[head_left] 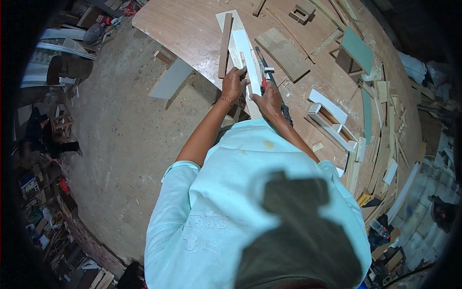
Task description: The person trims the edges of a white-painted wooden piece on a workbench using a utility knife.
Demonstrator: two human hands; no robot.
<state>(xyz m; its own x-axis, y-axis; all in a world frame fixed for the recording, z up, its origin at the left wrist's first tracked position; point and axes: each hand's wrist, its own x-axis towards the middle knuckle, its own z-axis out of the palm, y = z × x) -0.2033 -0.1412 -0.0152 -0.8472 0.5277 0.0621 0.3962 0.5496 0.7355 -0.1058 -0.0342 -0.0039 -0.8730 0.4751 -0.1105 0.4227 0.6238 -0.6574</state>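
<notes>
A long white strip (pixel 245 47) lies lengthwise over a paler board (pixel 226 18) at the near edge of the workbench. My left hand (pixel 234 85) is closed at the strip's left edge, fingertips on it. From the other side, my right hand (pixel 269 99) grips the strip's near end, with the thumb toward the strip. A dark bar tool with a red part (pixel 264 84) lies right beside my right hand, partly covered by it. To the left of the strip, a narrow brown wood piece (pixel 225 45) rests along the pale board.
The wooden workbench (pixel 187 29) carries a flat board (pixel 282 53), a small wooden frame (pixel 301 14), a white-edged box-like piece (pixel 331 126) and a green panel (pixel 357 50). Wood strips crowd its right side. A grey-white panel (pixel 172 79) stands below the bench's left edge.
</notes>
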